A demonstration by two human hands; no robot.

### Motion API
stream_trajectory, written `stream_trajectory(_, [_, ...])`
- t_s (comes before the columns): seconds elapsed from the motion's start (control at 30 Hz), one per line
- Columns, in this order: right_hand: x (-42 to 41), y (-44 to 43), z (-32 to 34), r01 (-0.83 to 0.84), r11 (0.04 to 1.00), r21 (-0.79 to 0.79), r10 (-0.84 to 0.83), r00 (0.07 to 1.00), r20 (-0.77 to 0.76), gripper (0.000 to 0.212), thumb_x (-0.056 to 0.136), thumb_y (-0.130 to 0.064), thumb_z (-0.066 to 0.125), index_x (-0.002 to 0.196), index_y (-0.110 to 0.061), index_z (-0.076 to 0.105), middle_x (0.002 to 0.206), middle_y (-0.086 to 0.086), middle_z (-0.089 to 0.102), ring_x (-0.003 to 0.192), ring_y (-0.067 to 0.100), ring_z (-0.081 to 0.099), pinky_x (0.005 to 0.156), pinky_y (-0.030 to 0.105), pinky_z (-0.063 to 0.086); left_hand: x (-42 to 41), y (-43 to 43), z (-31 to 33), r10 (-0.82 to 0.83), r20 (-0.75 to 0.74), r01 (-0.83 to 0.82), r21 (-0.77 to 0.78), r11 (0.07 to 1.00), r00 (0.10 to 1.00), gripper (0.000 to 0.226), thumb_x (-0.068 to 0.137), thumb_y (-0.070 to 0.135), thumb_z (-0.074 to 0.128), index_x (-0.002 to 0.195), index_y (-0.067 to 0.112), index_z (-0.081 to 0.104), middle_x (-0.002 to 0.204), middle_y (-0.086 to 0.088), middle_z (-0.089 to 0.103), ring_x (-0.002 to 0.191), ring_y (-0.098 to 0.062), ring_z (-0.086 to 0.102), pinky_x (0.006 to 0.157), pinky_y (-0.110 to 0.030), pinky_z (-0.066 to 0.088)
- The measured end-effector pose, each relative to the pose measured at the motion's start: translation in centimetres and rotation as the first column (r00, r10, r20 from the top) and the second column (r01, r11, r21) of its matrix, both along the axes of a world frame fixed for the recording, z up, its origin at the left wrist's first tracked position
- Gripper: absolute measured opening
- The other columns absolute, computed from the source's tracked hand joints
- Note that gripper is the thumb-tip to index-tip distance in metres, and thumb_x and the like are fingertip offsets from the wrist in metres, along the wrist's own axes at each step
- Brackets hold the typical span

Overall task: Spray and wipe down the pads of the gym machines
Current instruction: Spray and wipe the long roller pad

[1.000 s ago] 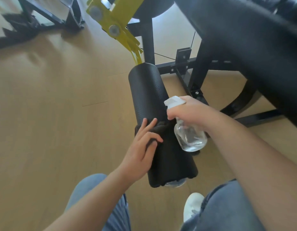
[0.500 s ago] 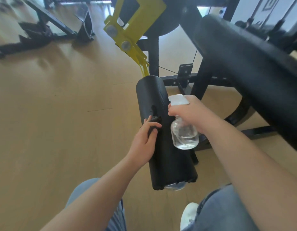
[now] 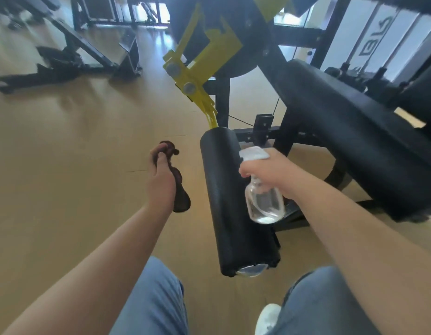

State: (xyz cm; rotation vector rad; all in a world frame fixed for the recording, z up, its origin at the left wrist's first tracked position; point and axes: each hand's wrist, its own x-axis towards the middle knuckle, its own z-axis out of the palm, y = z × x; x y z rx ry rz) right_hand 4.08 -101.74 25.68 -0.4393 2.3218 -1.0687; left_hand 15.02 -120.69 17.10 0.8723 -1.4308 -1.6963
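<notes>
A black roller pad (image 3: 230, 201) hangs from a yellow machine arm (image 3: 200, 68) in the middle of the view, its end cap near my knees. My left hand (image 3: 161, 180) grips a bunched dark cloth (image 3: 179, 194) to the left of the roller, clear of it, above the floor. My right hand (image 3: 265, 170) holds a clear spray bottle (image 3: 264, 201) with a white head just right of the roller, nozzle turned toward the pad. A long black bench pad (image 3: 349, 141) slopes across the right side.
The machine's black frame (image 3: 265, 126) runs behind the roller. Another black machine base (image 3: 64, 66) stands at the far left on the wooden floor (image 3: 64, 165). My jeans-clad knees (image 3: 156, 298) and a white shoe (image 3: 267, 317) are at the bottom edge.
My left hand has lifted the cloth off the roller pad and swung it out to the left. The right hand keeps the bottle beside the roller. The view has tilted upward.
</notes>
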Motion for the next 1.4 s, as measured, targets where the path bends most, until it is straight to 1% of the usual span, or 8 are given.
stream_trajectory(0.13, [1.5,2.6,-0.8,-0.024,0.992,0.127,0.018,0.999,0.045,0.017,0.088,-0.022,0.070,0.101,-0.017,0.061,0.090,0.007,0.067,0.083,0.021,0.066,0.067,0.031,0.054,-1.0,-0.3,1.1,-0.069,-0.017,0.065,-0.160,0.985,0.997,0.034,0.105,0.026,0.034,0.130,0.026,0.057,0.125,-0.006,0.064,0.094,-0.045,0.063,0.089,-0.055,0.052])
stream_trajectory(0.37, [1.7,7.1,-3.9,-0.161,0.945,0.285,0.092,0.966,0.241,0.009,0.087,-0.014,0.072,0.085,-0.015,0.064,0.087,0.005,0.068,0.071,0.012,0.063,0.070,0.031,0.056,-1.4,4.5,-1.9,-0.384,0.157,0.414,-0.406,0.815,0.910,0.035,0.109,0.017,0.033,0.137,0.031,0.049,0.146,0.006,0.048,0.138,-0.011,0.044,0.121,-0.040,0.033])
stream_trajectory(0.5, [0.6,7.5,-4.9,0.126,0.964,0.233,-0.186,0.948,0.257,0.035,0.086,-0.027,0.078,0.112,-0.017,0.058,0.104,0.011,0.065,0.090,0.025,0.066,0.072,0.036,0.053,1.7,7.7,-6.4,-0.577,0.556,0.775,-0.584,0.240,0.598,0.035,0.106,0.034,0.041,0.137,0.045,0.051,0.163,0.018,0.030,0.156,-0.009,0.010,0.123,-0.061,0.015])
stream_trajectory(0.6, [-0.4,6.9,-5.9,0.199,0.960,0.199,-0.234,0.956,0.175,0.041,0.088,-0.032,0.074,0.122,-0.016,0.056,0.100,0.008,0.063,0.087,0.023,0.065,0.067,0.032,0.051,2.7,8.8,-7.7,-0.488,0.693,0.747,-0.654,-0.116,0.531,0.032,0.101,0.052,0.047,0.129,0.051,0.060,0.162,0.017,0.030,0.157,-0.018,0.006,0.114,-0.075,0.010])
stream_trajectory(0.7, [-1.4,5.8,-6.2,0.147,0.968,0.203,-0.177,0.974,0.138,0.040,0.088,-0.037,0.074,0.119,-0.019,0.055,0.099,0.003,0.060,0.085,0.019,0.062,0.059,0.029,0.045,1.1,8.7,-7.8,-0.495,0.649,0.748,-0.664,0.001,0.578,0.022,0.099,0.049,0.054,0.119,0.053,0.064,0.165,0.012,0.025,0.158,-0.023,0.002,0.112,-0.079,0.010])
stream_trajectory(0.9, [-3.5,3.4,-6.7,-0.027,0.979,0.200,-0.005,0.987,0.161,0.034,0.083,-0.036,0.079,0.108,-0.019,0.066,0.105,0.008,0.067,0.095,0.024,0.067,0.083,0.039,0.057,-4.0,7.6,-8.7,-0.458,0.529,0.696,-0.471,0.542,0.715,0.043,0.097,0.028,0.066,0.111,0.068,0.058,0.164,0.011,0.008,0.157,-0.025,-0.011,0.121,-0.067,0.007])
stream_trajectory(1.03, [-4.6,3.0,-6.8,-0.069,0.980,0.184,0.033,0.981,0.193,0.028,0.086,-0.033,0.078,0.105,-0.021,0.062,0.106,0.006,0.065,0.088,0.017,0.064,0.068,0.031,0.053,-6.5,6.7,-8.0,-0.431,0.543,0.674,-0.405,0.617,0.721,0.043,0.098,0.029,0.064,0.094,0.072,0.060,0.169,0.005,-0.006,0.155,-0.025,-0.018,0.125,-0.056,-0.005])
stream_trajectory(1.4, [-4.6,-0.6,-7.3,-0.250,0.878,0.409,0.237,0.968,0.084,0.040,0.082,-0.056,0.072,0.104,-0.026,0.057,0.096,-0.003,0.060,0.085,0.016,0.062,0.071,0.032,0.054,-20.7,-2.8,-7.6,-0.261,0.572,0.465,-0.244,0.851,0.778,0.024,0.101,0.038,0.055,0.104,0.057,0.071,0.165,-0.010,0.018,0.153,-0.039,0.010,0.125,-0.054,0.016])
